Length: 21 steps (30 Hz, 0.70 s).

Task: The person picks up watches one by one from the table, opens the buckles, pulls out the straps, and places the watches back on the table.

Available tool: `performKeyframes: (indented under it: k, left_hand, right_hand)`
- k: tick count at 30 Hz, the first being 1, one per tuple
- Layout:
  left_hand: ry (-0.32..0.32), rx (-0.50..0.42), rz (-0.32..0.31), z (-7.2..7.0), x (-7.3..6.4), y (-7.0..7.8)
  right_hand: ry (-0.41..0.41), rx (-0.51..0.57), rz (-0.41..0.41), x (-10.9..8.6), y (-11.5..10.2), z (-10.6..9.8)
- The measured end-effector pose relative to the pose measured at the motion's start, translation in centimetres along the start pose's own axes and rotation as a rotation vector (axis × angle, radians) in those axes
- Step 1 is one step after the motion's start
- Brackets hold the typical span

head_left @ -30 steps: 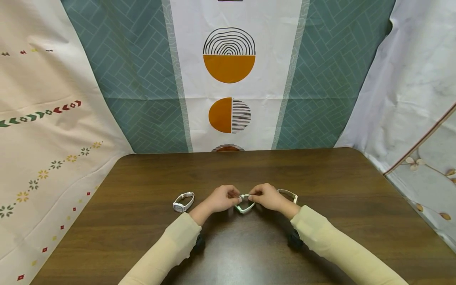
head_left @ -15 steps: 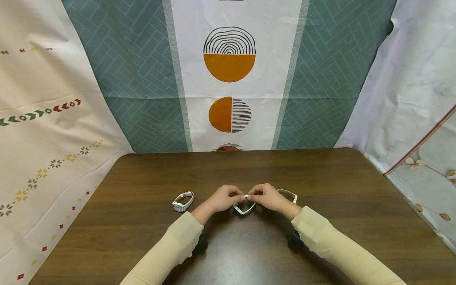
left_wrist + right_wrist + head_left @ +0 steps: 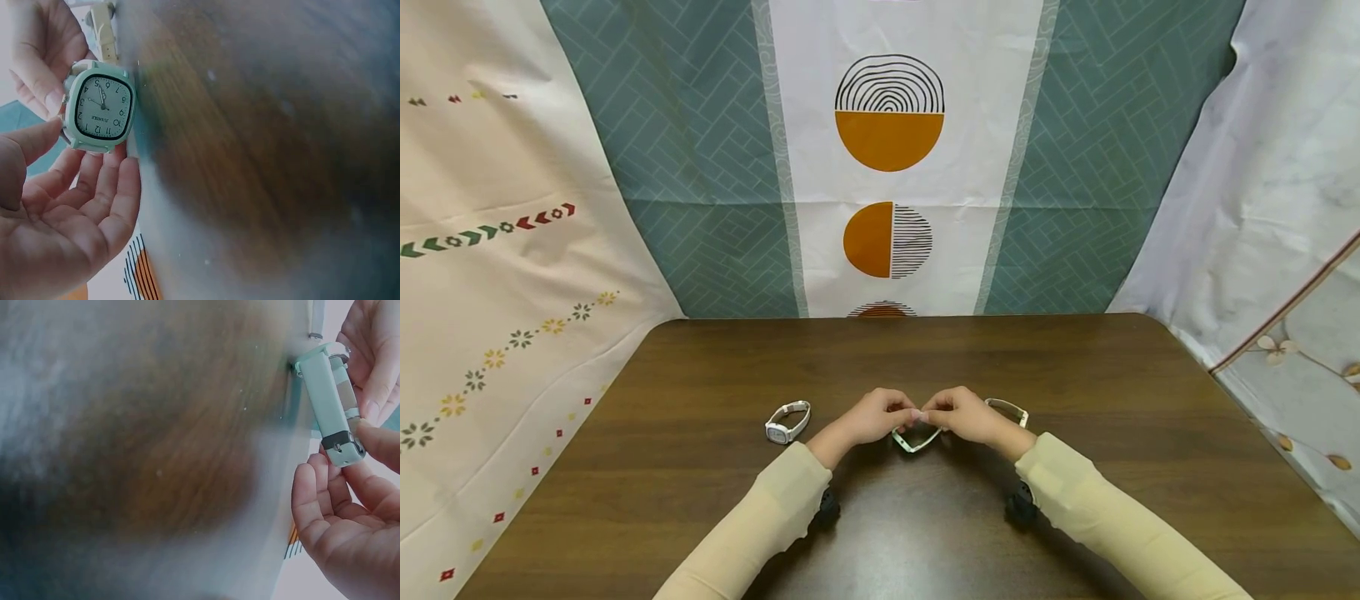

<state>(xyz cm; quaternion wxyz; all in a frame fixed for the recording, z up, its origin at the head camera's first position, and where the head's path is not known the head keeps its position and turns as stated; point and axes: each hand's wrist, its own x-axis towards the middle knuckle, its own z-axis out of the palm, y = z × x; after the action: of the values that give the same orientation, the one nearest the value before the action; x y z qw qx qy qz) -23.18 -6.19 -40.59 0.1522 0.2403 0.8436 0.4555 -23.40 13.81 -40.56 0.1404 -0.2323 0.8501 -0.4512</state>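
A mint-green wristwatch (image 3: 914,446) is held low over the table at the middle, its strap forming a loop. The left hand (image 3: 872,415) pinches the strap from one side with thumb and fingers. From the other side, the right hand (image 3: 966,415) pinches it too, and the fingertips meet. In the left wrist view the squarish dial of the watch (image 3: 103,107) faces the camera. The right wrist view shows the green strap (image 3: 326,403) edge-on, with a dark band and metal buckle near the thumb. Fingers partly hide the strap ends.
A white watch (image 3: 778,433) lies looped on the brown wooden table (image 3: 715,358) left of the hands. Partly hidden behind the right wrist is a cream watch (image 3: 1017,412). Patterned cloths (image 3: 887,183) hang around the table's back and sides.
The left hand has shifted slightly right, and its fingertips have come against those of the right hand over the strap. The right hand has barely moved.
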Motion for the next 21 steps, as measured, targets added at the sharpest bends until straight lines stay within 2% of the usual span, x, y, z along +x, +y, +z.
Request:
performKeyframes:
  k: [9,14,21]
  left_hand:
    - [-0.045,-0.088,-0.104,-0.04,-0.22,0.19]
    - [-0.052,-0.153,-0.113,0.24,-0.3,-0.03]
    - [-0.042,-0.165,-0.112,0.35,-0.5,-0.34]
  right_hand:
    - [0.016,0.035,0.01,0.03,-0.23,0.0]
    - [0.022,0.04,0.011,-0.1,-0.17,0.11]
    - [0.024,0.056,0.003,-0.27,-0.18,0.29]
